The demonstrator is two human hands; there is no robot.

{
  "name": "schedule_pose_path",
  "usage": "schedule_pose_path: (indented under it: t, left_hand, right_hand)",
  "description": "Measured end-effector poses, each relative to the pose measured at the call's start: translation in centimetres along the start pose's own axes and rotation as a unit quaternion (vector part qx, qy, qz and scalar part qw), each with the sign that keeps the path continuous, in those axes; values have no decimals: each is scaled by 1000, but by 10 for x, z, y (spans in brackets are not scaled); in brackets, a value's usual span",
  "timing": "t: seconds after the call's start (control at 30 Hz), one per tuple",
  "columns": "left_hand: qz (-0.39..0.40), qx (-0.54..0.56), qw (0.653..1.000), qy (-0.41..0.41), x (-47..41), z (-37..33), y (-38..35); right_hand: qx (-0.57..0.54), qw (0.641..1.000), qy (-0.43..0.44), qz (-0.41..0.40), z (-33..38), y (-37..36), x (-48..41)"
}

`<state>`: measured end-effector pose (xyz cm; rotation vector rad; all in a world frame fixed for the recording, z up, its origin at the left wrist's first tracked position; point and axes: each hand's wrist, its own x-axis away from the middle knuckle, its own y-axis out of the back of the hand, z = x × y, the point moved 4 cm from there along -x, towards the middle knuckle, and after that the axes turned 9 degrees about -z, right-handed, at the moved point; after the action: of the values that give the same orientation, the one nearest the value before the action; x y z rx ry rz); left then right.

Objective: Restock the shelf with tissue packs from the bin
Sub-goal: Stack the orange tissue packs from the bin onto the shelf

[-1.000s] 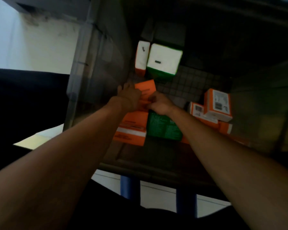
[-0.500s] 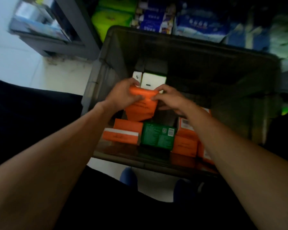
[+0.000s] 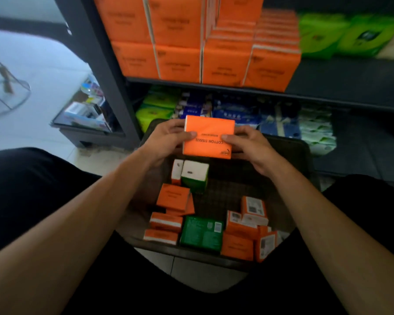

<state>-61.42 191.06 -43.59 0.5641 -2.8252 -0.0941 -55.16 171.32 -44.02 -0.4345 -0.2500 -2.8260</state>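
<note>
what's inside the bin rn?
Inside the bin: loose orange packs, a flat green pack, a white-topped green pack. Its far end is hidden behind the held orange pack, left hand and right hand; whatever lies under the packs is covered.

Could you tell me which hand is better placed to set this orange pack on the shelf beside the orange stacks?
Probably the right hand. Both hands hold the orange pack, but the shelf is bare right of the orange stacks, on its side; the left hand would cross over.
</note>
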Motion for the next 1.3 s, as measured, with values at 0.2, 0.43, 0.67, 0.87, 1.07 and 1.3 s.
schedule_pose_path:
  t: [0.2,0.43,0.67,0.87,1.07,1.3]
  left_hand:
    - [15,18,997,-77,7,-73,-16]
    - [19,-21,987,-158,-1,-143,-28]
    - [-11,-109,968,-225,-27,-184,-36]
    - [-14,-193,918,-346,-54,-221,-52]
    - [-32,-240,888,-391,-96,-253,-59]
    - [-88,-419,813,-395,-150,-263,-59]
  right_hand:
    - [-57,992,94,-70,55,32,10]
    - [-74,977,169,-103,114,56,10]
    - [-93,967,206,-115,146,63,-12]
    - [-100,958,224,-147,170,72,-50]
    - [-120,955,223,-157,192,75,-96]
    - [-70,953,233,-179,202,65,-152]
